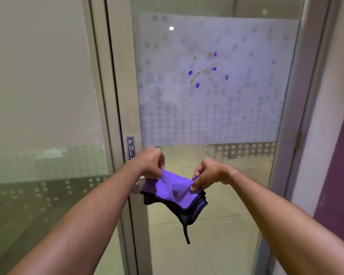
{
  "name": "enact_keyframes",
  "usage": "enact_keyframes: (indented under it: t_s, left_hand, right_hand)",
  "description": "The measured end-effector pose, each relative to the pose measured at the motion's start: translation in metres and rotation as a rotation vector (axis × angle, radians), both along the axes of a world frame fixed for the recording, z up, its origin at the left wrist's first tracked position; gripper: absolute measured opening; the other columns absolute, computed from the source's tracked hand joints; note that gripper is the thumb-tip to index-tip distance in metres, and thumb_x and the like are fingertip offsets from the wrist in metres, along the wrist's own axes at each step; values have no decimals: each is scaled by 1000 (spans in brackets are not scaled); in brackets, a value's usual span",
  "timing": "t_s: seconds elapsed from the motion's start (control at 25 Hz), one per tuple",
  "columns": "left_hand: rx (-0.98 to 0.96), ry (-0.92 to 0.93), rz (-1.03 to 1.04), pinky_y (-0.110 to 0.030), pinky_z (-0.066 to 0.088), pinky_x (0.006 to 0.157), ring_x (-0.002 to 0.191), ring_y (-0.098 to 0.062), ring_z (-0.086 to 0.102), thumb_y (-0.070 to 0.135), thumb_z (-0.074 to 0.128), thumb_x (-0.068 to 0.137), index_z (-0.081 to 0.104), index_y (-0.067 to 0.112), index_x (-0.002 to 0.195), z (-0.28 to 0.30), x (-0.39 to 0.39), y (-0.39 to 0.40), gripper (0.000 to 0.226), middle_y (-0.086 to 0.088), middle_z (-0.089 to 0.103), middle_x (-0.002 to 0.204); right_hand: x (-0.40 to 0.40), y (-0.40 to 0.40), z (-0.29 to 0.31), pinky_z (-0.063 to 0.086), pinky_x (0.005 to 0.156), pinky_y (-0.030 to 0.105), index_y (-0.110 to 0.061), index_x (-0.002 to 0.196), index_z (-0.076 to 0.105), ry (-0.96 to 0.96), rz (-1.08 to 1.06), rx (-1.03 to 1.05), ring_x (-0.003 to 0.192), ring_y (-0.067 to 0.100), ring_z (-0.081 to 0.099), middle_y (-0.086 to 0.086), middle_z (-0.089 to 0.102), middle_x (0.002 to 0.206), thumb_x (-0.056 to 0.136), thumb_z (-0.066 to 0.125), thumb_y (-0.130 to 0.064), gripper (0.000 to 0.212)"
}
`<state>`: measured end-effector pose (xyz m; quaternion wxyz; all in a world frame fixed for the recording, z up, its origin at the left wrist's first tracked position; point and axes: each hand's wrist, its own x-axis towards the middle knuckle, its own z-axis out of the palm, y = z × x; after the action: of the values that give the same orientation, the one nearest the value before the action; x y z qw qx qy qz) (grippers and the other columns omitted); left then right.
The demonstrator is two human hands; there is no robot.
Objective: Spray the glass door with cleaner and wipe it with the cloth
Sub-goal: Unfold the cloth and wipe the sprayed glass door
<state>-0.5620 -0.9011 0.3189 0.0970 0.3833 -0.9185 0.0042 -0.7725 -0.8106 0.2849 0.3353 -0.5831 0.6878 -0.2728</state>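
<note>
The glass door (pixel 211 108) fills the middle of the head view, with a frosted dotted band across it. Purple and brownish smears (pixel 205 71) mark the frosted band near its centre. A folded purple cloth with black edging (pixel 175 190) hangs in front of the lower glass. My left hand (pixel 151 163) pinches its left top corner and my right hand (pixel 209 173) pinches its right top corner. A black loop dangles from the cloth's lower end. No spray bottle is in view.
The door's grey frame (pixel 119 96) carries a small "PULL" sign (pixel 130 147), and a metal handle (pixel 136 187) sits partly behind the cloth. A fixed glass panel (pixel 44 116) stands left. A hinge (pixel 299 140) and a purple wall (pixel 338 175) are right.
</note>
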Motion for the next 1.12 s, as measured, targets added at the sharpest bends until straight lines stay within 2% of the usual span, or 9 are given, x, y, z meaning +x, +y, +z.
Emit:
enact_keyframes:
  t_s: [0.2,0.32,0.4,0.48,0.64,0.84,1.0,1.12]
  left_hand:
    - [-136,-65,-141,-25,46,53,66,-20,62,8,56,58,70,18,73,12,-52,-17,22,7,61,63]
    - [-217,-95,-210,-29,48,55,74,-24,64,8,57,57,69,19,76,17,-80,-24,25,1,67,76]
    - [-233,-100,-252,-35,55,61,77,-25,64,8,58,56,70,20,80,23,-97,-26,29,0,68,80]
    - [-237,-90,-304,-38,56,64,78,-25,64,9,57,54,70,20,80,31,-115,-29,31,1,69,79]
    - [-268,-63,-354,-34,53,64,76,-22,64,5,59,55,72,19,82,44,-146,-36,34,1,71,79]
    - [-278,-14,-410,-35,49,63,76,-23,62,3,61,61,71,20,84,44,-172,-47,30,4,65,79]
    - [-285,141,-440,-33,47,70,87,-24,58,8,64,68,67,15,106,36,-180,-56,38,-6,62,99]
    - [-311,254,-453,-31,46,78,96,-22,56,13,68,67,61,11,118,30,-182,-66,51,-8,60,108]
  right_hand:
    - [-38,-13,-5,60,79,35,-7,74,71,29,-10,21,70,18,68,8,70,71,69,85,-3,16]
    - [-61,-25,1,60,70,28,0,85,71,-82,-7,-39,63,13,65,11,68,73,85,70,-3,3]
    - [-76,-37,8,57,65,24,10,95,68,-117,-48,-181,56,11,61,17,65,76,86,67,4,11]
    - [-92,-50,16,55,61,21,11,98,68,-73,-43,-299,56,10,61,18,66,76,82,70,6,16]
    - [-119,-75,34,56,68,26,3,99,70,-29,86,-394,75,18,62,21,71,87,79,72,9,21]
    - [-150,-95,38,57,74,37,-21,82,72,19,165,-468,72,15,66,12,74,80,71,78,6,31]
    - [-164,-103,31,59,74,39,-17,102,70,-91,140,-520,74,15,64,11,67,87,69,81,7,43]
    - [-171,-105,32,58,71,24,-19,118,67,-25,123,-566,79,12,62,9,65,97,68,84,3,57]
